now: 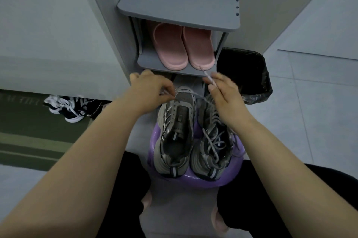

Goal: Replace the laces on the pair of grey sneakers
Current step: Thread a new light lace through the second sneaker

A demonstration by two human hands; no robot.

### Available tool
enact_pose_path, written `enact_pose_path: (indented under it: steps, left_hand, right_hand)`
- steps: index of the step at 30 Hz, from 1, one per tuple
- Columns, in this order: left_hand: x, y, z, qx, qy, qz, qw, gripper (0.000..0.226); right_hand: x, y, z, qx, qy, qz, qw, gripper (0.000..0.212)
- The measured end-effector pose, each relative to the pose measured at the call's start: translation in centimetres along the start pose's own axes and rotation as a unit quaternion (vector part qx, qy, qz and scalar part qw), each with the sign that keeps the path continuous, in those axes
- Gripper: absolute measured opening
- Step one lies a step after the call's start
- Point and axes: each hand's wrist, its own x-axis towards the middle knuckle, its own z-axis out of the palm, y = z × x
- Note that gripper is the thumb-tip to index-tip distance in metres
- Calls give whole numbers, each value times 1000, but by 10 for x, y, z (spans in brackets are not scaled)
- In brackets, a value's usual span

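Grey mesh and grey synthetic panels make up the two sneakers, which stand side by side on one glossy, rounded purple plastic stool [195,181] between my knees. Both point the same way: toes away from me toward the shoe rack [178,13], heels toward me, so their long axes run from near to far, almost parallel.

The left sneaker [176,135] has its dark tongue nearly bare, with a single pale flat lace [206,75] crossing only at the toe end. The right sneaker [213,141] carries a loose tangle of grey lacing down its whole front.

My left hand [153,90] pinches one end of the lace just beside the left toe, fingers curled in. My right hand [224,92] pinches the other end between thumb and forefinger, the stiff tip sticking up past the rack's lower shelf.

On that shelf sit two smooth pink slippers [184,48], toes toward me. One bin lined with a crinkled black bag [246,75] stands to the right. A dark pair of shoes with white laces [71,108] lies to the left beside a green mat [29,131].
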Motion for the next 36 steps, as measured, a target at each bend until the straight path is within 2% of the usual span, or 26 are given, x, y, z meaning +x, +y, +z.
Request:
enact_pose_path:
  steps: [2, 3, 4, 6, 8, 9, 11, 13, 18, 23, 29, 36]
  left_hand:
    - [3, 0, 12, -15, -24, -3, 1000, 13]
    - [4, -1, 16, -48, -31, -2, 998, 12]
    - [6, -3, 19, -79, -38, -4, 996, 12]
    - [9, -8, 23, -100, -54, -8, 993, 18]
    - [10, -12, 28, -85, -66, -7, 994, 24]
    - [11, -14, 31, -84, -67, -7, 994, 25]
    - [11, -14, 35, -92, -57, -9, 994, 23]
    - [11, -12, 37, -107, -35, -20, 993, 21]
    - [12, -8, 41, -122, -7, -36, 992, 20]
    - [16, -5, 45, -104, -19, -25, 994, 20]
    - [18, -3, 46, -80, -27, -16, 996, 20]
    - [17, 0, 42, -52, -54, -5, 997, 19]
  right_hand:
    - [-4, -1, 3, 124, -67, 35, 989, 26]
    - [-5, 1, 6, 157, -94, 52, 982, 24]
    - [-4, 2, 8, 135, -103, 60, 984, 20]
    - [-1, 8, 12, 102, -79, 64, 990, 26]
    - [2, 9, 13, 129, -45, 92, 986, 35]
    - [3, 10, 13, 138, -33, 105, 984, 32]
    - [8, 13, 11, 107, -51, 115, 986, 19]
    - [13, 19, 12, 29, -84, 105, 990, 12]
    - [15, 21, 19, -106, -83, 67, 989, 10]
    - [13, 15, 22, -138, -67, 44, 987, 8]
    - [16, 13, 22, -170, -100, 52, 979, 11]
    - [18, 9, 22, -270, -125, 2, 955, 16]
